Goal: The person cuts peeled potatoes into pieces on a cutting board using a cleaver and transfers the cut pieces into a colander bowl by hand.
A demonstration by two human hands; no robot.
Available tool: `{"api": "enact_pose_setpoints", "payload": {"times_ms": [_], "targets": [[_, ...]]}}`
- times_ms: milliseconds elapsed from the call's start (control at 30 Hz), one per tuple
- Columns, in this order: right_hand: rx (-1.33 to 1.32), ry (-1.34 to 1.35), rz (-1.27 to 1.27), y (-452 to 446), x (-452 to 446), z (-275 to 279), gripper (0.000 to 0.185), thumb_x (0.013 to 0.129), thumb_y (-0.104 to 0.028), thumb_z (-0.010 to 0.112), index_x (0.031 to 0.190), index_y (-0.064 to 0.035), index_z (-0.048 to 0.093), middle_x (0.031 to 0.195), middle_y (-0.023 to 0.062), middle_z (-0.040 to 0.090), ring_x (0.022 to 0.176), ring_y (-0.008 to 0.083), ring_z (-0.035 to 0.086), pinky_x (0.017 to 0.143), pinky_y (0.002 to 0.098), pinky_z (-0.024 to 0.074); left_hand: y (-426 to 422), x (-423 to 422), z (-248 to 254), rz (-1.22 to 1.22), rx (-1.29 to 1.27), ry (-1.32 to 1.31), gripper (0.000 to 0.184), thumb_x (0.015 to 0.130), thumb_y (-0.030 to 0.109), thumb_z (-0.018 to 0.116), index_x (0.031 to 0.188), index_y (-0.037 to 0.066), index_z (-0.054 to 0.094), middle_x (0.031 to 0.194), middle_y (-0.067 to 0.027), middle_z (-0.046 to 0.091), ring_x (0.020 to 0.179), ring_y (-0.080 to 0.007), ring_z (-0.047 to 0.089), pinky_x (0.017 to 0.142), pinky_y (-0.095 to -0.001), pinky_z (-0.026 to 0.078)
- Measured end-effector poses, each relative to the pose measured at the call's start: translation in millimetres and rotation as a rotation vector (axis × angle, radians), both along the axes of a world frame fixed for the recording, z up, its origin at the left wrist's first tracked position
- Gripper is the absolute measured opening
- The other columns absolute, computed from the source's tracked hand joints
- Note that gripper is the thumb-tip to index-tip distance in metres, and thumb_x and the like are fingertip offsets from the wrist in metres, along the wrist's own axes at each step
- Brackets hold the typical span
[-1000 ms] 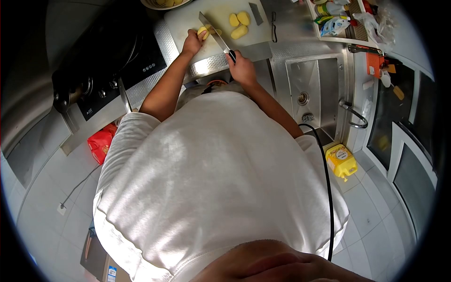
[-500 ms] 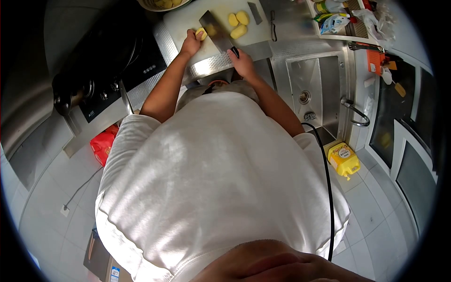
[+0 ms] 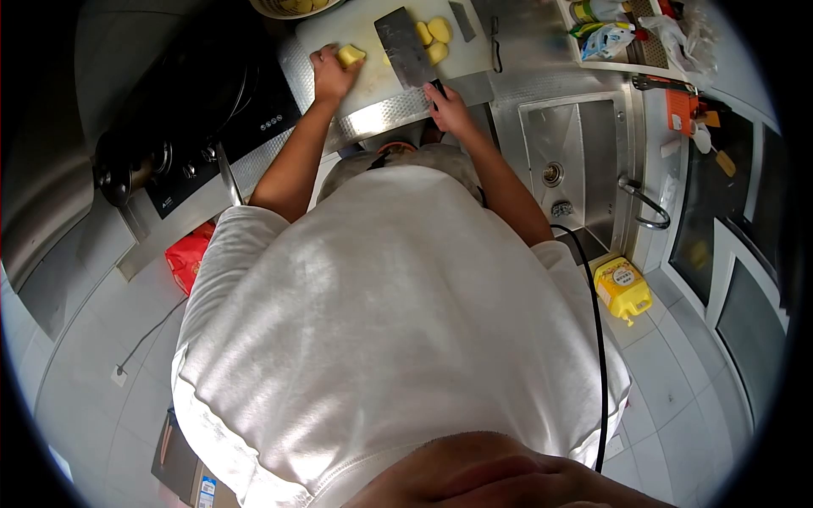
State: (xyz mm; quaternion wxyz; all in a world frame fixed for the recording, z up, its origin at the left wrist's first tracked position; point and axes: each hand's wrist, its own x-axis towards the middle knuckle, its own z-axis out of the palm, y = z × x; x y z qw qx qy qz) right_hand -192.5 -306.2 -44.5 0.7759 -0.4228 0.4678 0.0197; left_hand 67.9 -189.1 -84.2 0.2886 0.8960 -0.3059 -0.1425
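My left hand (image 3: 334,74) is at the left part of a white cutting board (image 3: 467,61), its fingers closed around a cut piece of peeled potato (image 3: 351,56). In my right hand (image 3: 450,110) is the black handle of a cleaver, gripped near the board's front edge. The broad cleaver blade (image 3: 403,46) lies over the middle of the board, apart from the held piece. Right beside the blade are several peeled yellow potatoes (image 3: 439,30), one partly covered by it. A sliver of yellow shows at the blade's left edge.
Beyond the board stands a basket (image 3: 264,8) with more yellow pieces. A black gas stove (image 3: 246,127) is at the left, a steel sink (image 3: 550,135) at the right. A rack (image 3: 584,61) with bottles and bags sits at the upper right. A yellow jug (image 3: 622,286) stands below the sink.
The cleaver has moved right, away from my left hand and toward the other potatoes. My left hand has shifted slightly left and turned, with the potato piece still in its fingers.
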Motion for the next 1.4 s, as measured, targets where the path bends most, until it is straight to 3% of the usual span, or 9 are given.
{"api": "enact_pose_setpoints", "payload": {"times_ms": [100, 200, 267, 367, 467, 733, 800, 967, 1400], "targets": [[-0.183, -0.047, -0.012, 12, -3, 3, 0.034, 0.103, -0.045, 0.062, 0.092, -0.0137, 0.057, 0.058, -0.0039, 0.046, 0.04, 0.0062, 0.036, 0.036, 0.026, 0.025, 8, 8, -4, -0.273, -0.105, -0.088, 0.059, 0.083, 0.026, 0.082, 0.136, 0.015, 0.06, 0.133, -0.02, 0.058, 0.115, -0.0415, 0.062, 0.105, -0.0457, 0.05], [-0.228, 0.066, 0.014, 19, 0, 6, 0.036, 0.102, -0.044, 0.063, 0.093, -0.0102, 0.059, 0.06, 0.0007, 0.051, 0.044, 0.0132, 0.045, 0.042, 0.0317, 0.0382, 6, 16, -11, -0.272, -0.106, -0.086, 0.055, 0.08, 0.016, 0.081, 0.132, 0.023, 0.065, 0.128, -0.014, 0.062, 0.111, -0.039, 0.064, 0.102, -0.0434, 0.052], [-0.652, 0.105, 0.105, 29, 0, 0, 0.037, 0.102, -0.043, 0.063, 0.096, -0.007, 0.063, 0.067, 0.0117, 0.063, 0.055, 0.0291, 0.062, 0.056, 0.0425, 0.0511, 4, 10, -5, -0.205, -0.073, -0.029, 0.055, 0.079, 0.016, 0.083, 0.13, 0.02, 0.065, 0.125, -0.0145, 0.064, 0.109, -0.0379, 0.065, 0.1, -0.0425, 0.053], [-0.895, 0.227, 0.204, 38, 4, -1, 0.037, 0.101, -0.043, 0.062, 0.099, -0.0062, 0.065, 0.08, 0.0205, 0.07, 0.076, 0.0436, 0.068, 0.072, 0.0511, 0.0539, 1, 2, -4, -0.116, -0.044, 0.027, 0.053, 0.077, 0.018, 0.086, 0.125, 0.014, 0.064, 0.122, -0.0159, 0.065, 0.106, -0.0356, 0.067, 0.096, -0.0414, 0.055], [-1.039, 0.245, 0.246, 46, 11, 19, 0.037, 0.101, -0.045, 0.061, 0.101, -0.0086, 0.066, 0.084, 0.0224, 0.071, 0.08, 0.0467, 0.067, 0.071, 0.0542, 0.0536, 1, -4, -14, -0.071, -0.077, 0.041, 0.052, 0.076, 0.019, 0.09, 0.119, 0.007, 0.063, 0.119, -0.0166, 0.066, 0.102, -0.0325, 0.068, 0.092, -0.0402, 0.056], [-1.253, 0.311, 0.423, 39, 25, 34, 0.035, 0.1, -0.044, 0.061, 0.101, -0.0094, 0.064, 0.073, 0.0195, 0.07, 0.07, 0.0438, 0.069, 0.065, 0.0551, 0.0547, -2, -6, -16, 0.065, -0.121, 0.234, 0.054, 0.076, 0.025, 0.09, 0.116, 0.004, 0.06, 0.119, -0.0169, 0.065, 0.107, -0.0349, 0.067, 0.094, -0.0414, 0.054], [-1.288, 0.328, 0.475, 37, 27, 33, 0.035, 0.101, -0.044, 0.061, 0.1, -0.0094, 0.064, 0.072, 0.0189, 0.07, 0.069, 0.0432, 0.069, 0.064, 0.0549, 0.055, -3, -7, -18, 0.064, -0.132, 0.133, 0.049, 0.076, 0.02, 0.091, 0.11, 0.001, 0.061, 0.105, -0.0153, 0.073, 0.097, -0.0281, 0.071, 0.089, -0.0373, 0.056], [-1.323, 0.357, 0.516, 35, 26, 27, 0.036, 0.101, -0.046, 0.059, 0.102, -0.0102, 0.063, 0.072, 0.0185, 0.07, 0.069, 0.0428, 0.07, 0.066, 0.0556, 0.0554, -3, -7, -15, 0.065, -0.112, 0.201, 0.052, 0.076, 0.025, 0.091, 0.112, 0.003, 0.061, 0.117, -0.0176, 0.066, 0.106, -0.0358, 0.067, 0.094, -0.0413, 0.054], [-1.111, 0.409, 0.557, 20, 41, 3, 0.041, 0.101, -0.049, 0.057, 0.104, -0.008, 0.064, 0.085, 0.0216, 0.072, 0.083, 0.044, 0.07, 0.075, 0.0555, 0.0559, -18, -19, -1, 0.029, -0.052, 0.091, 0.057, 0.073, 0.023, 0.089, 0.117, 0.004, 0.057, 0.119, -0.018, 0.06, 0.11, -0.0413, 0.062, 0.097, -0.0467, 0.053]]}}
